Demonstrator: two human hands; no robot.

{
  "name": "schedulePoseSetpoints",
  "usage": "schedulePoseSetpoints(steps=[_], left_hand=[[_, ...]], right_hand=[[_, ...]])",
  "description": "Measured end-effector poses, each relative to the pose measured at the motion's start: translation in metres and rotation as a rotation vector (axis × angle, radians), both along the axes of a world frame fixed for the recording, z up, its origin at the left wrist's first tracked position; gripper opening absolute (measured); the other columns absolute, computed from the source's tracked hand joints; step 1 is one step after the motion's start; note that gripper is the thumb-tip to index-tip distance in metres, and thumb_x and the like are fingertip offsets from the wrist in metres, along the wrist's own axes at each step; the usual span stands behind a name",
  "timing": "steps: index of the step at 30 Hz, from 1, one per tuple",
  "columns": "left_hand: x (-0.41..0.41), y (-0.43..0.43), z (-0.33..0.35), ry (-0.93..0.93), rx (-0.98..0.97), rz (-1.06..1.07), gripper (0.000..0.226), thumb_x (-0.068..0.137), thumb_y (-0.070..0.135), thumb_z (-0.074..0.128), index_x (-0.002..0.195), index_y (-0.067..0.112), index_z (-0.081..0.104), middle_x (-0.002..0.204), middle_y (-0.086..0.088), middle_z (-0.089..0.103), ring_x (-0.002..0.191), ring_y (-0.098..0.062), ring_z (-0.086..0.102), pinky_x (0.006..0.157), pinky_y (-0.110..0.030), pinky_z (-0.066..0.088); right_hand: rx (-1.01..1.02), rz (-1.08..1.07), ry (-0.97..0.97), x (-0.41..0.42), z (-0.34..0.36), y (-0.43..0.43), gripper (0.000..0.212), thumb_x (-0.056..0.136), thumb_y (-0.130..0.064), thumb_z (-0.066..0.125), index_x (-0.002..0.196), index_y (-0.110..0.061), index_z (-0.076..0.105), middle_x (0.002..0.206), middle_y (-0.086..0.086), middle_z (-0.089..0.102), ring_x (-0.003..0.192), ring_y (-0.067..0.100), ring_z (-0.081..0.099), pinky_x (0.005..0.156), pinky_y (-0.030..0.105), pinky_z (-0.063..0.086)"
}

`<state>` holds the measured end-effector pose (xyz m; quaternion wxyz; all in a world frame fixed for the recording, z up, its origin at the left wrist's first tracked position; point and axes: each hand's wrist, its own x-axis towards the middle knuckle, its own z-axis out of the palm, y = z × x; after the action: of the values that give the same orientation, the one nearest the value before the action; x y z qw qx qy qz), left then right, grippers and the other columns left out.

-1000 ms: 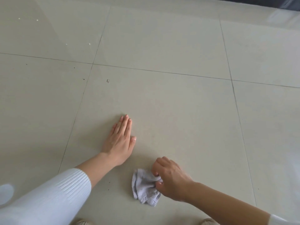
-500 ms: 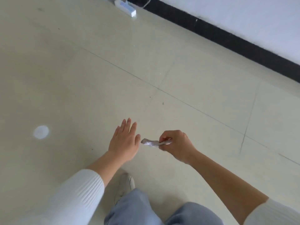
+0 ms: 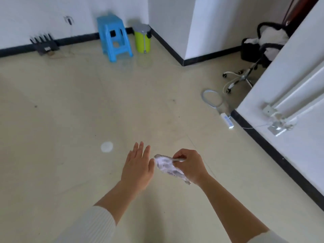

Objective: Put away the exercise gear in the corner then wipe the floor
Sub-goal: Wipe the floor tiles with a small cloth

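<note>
My right hand [image 3: 190, 165] pinches the crumpled cloth [image 3: 166, 166], just beside my left hand [image 3: 138, 167], which is flat, fingers straight, holding nothing; to wipe well, I think I should spread the cloth and press it on the floor [image 3: 70, 120] under my hands.

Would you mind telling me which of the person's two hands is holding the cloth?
The right hand grips the crumpled cloth; the left hand beside it is flat, with straight fingers, and holds nothing.
</note>
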<state>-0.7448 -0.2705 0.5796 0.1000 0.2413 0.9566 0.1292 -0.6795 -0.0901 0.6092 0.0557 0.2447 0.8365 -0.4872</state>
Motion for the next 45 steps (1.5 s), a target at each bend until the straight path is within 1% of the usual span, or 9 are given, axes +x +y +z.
schedulePoseSetpoints(steps=[2,6,11,16,23,26,32,42,45], left_hand=[[-0.042,-0.017,0.031,0.037,0.02,0.07,0.077,0.086,0.048,0.0,0.15,0.013,0.024,0.159,-0.012,0.016,0.148,-0.026,0.009,0.118,-0.04,0.014],[-0.131,-0.039,0.073,0.114,0.046,0.168,0.055,0.102,0.035,0.023,0.152,0.014,0.015,0.16,-0.011,0.007,0.148,-0.025,0.002,0.119,-0.037,0.007],[-0.26,-0.043,0.108,0.208,0.078,0.248,0.054,0.102,0.034,0.025,0.152,0.014,0.016,0.16,-0.01,0.007,0.148,-0.025,0.002,0.119,-0.038,0.008],[-0.409,-0.03,0.138,0.287,0.066,0.323,0.054,0.102,0.033,0.027,0.152,0.015,0.018,0.16,-0.01,0.009,0.148,-0.025,0.004,0.119,-0.039,0.008],[-0.602,-0.006,0.17,0.325,0.065,0.412,0.055,0.101,0.034,0.02,0.153,0.015,0.013,0.161,-0.01,0.003,0.148,-0.024,-0.001,0.12,-0.038,0.006],[-0.69,-0.001,0.169,0.316,0.044,0.451,0.056,0.102,0.034,0.023,0.153,0.016,0.009,0.161,-0.009,0.002,0.148,-0.023,-0.001,0.12,-0.038,0.007],[-0.888,0.001,0.168,0.336,0.048,0.41,0.051,0.1,0.032,0.033,0.148,0.014,0.029,0.153,-0.01,0.032,0.14,-0.024,0.031,0.11,-0.036,0.031],[-1.216,0.035,0.165,0.206,-0.002,0.447,0.05,0.099,0.032,0.035,0.146,0.016,0.031,0.155,-0.008,0.027,0.141,-0.022,0.027,0.108,-0.036,0.034],[-1.314,0.058,0.15,0.188,-0.007,0.439,0.049,0.098,0.031,0.035,0.144,0.016,0.033,0.153,-0.007,0.029,0.139,-0.022,0.029,0.107,-0.036,0.035]], right_hand=[[0.008,0.059,0.025,-0.052,0.029,-0.014,0.016,0.076,-0.003,0.063,0.076,-0.018,0.07,0.07,-0.008,0.066,0.065,0.005,0.059,0.054,0.007,0.04],[0.036,0.179,0.093,-0.159,0.081,-0.031,0.015,0.078,-0.006,0.064,0.078,-0.019,0.072,0.072,-0.01,0.068,0.068,0.002,0.061,0.054,0.006,0.041],[0.054,0.265,0.236,-0.303,0.129,-0.033,0.019,0.078,-0.005,0.064,0.073,-0.021,0.072,0.069,-0.011,0.068,0.065,0.0,0.061,0.056,0.006,0.041],[0.047,0.321,0.316,-0.466,0.156,-0.014,0.015,0.078,-0.008,0.066,0.078,-0.02,0.076,0.075,-0.009,0.071,0.075,0.003,0.065,0.067,0.01,0.045],[0.096,0.335,0.367,-0.688,0.195,0.016,0.011,0.079,-0.015,0.069,0.087,-0.021,0.073,0.074,-0.009,0.067,0.07,0.001,0.06,0.059,0.008,0.04],[0.088,0.374,0.377,-0.78,0.202,0.025,0.011,0.078,-0.013,0.069,0.082,-0.021,0.073,0.074,-0.009,0.067,0.07,0.001,0.06,0.061,0.009,0.04],[0.04,0.418,0.359,-0.979,0.202,0.034,0.011,0.077,-0.009,0.069,0.081,-0.018,0.074,0.077,-0.006,0.07,0.077,0.005,0.063,0.07,0.014,0.046],[0.106,0.355,0.333,-1.297,0.189,0.082,0.012,0.08,-0.014,0.066,0.085,-0.019,0.075,0.075,-0.012,0.068,0.077,0.006,0.063,0.072,0.019,0.049],[0.115,0.351,0.325,-1.394,0.183,0.111,0.013,0.081,-0.013,0.064,0.085,-0.019,0.074,0.074,-0.012,0.067,0.074,0.004,0.061,0.068,0.015,0.046]])
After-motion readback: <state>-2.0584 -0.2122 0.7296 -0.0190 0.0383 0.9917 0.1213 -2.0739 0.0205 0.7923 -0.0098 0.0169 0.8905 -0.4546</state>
